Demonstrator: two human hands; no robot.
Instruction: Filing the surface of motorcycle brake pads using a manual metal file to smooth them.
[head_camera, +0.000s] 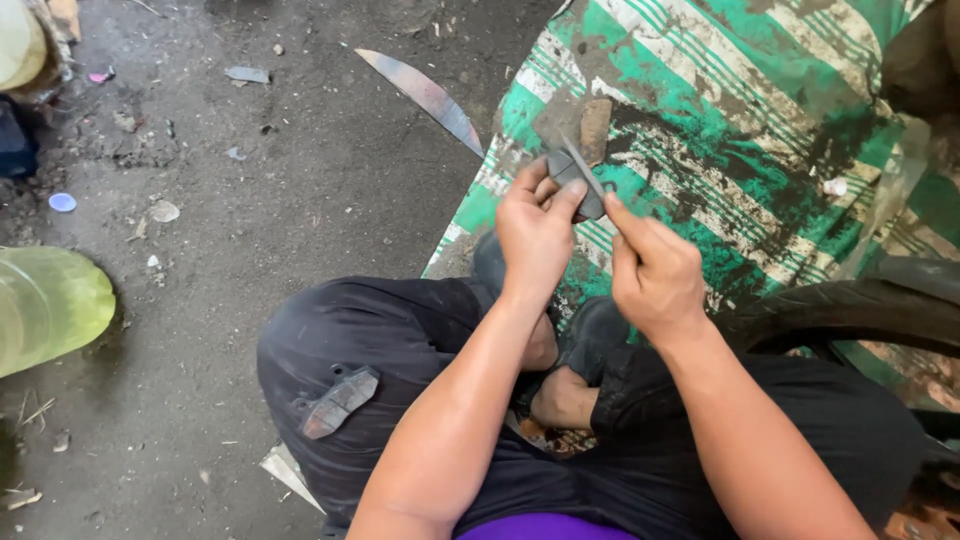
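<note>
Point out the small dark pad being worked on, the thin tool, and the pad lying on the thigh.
small dark pad (566, 170), head view, upper face.
thin tool (583, 167), head view, mid-shaft.
pad on thigh (341, 402), head view, centre.

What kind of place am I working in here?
Probably an informal roadside repair spot: bare dirt ground, a grimy green striped mat, a tyre, and a brake pad on the knee.

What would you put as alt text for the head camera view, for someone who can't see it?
Seen from above, a seated person's left hand holds a small dark brake pad while the right hand sets a thin metal tool against it. A second brake pad rests on the left knee, above a dirt floor and a green striped mat.
</note>
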